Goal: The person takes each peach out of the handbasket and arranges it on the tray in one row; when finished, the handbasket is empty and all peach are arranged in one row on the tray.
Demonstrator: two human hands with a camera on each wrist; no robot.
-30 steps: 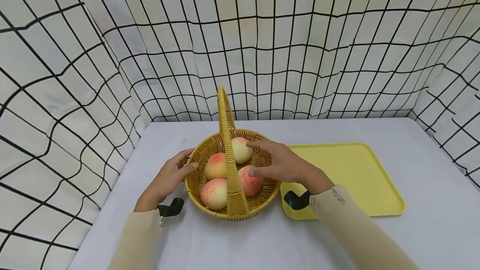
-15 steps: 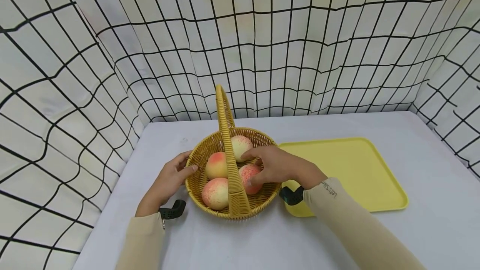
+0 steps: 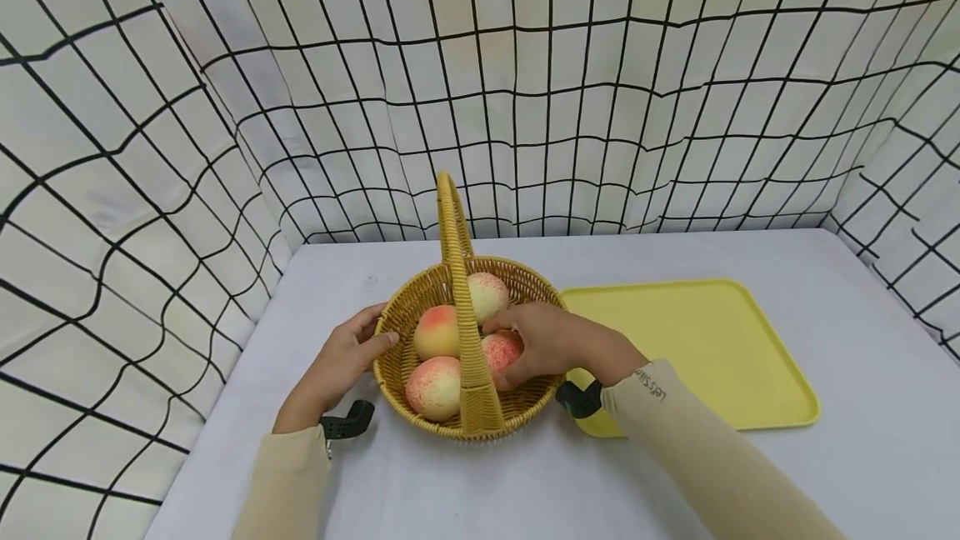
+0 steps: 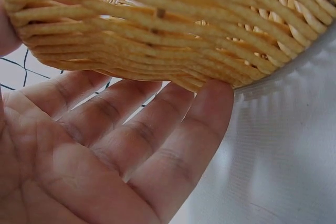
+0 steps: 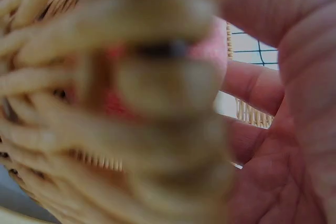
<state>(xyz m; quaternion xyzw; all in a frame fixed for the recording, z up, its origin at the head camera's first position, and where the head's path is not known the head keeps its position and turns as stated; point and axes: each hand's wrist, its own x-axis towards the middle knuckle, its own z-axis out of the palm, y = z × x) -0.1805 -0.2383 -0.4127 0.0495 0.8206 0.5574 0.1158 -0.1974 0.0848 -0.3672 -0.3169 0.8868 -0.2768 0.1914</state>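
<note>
A yellow wicker basket [image 3: 525, 273] with a tall arched handle stands on the table and contains several peaches. My left hand [image 3: 339, 369] holds its left side, thumb over the rim; the left wrist view shows the fingers against the outside of the weave [image 4: 157, 35]. Inside the basket, right of the handle, my right hand [image 3: 558, 340] grips a red-pink peach [image 3: 501, 350] between thumb and fingers. A pale speckled peach [image 3: 489, 294] lies behind it. Left of the handle are an orange-yellow peach [image 3: 437, 332] and another speckled peach [image 3: 433, 388]. Blurred wicker hides much of the gripped peach in the right wrist view.
A shallow yellow tray [image 3: 705, 357] lies on the white tabletop [image 3: 847, 323] just right of the basket, under the right forearm. White cloth with a black grid [image 3: 562, 107] encloses the back and sides.
My right hand has moved down and forward into the basket, and its thumb and fingers have closed round the red-pink peach. The left hand stays at the rim.
</note>
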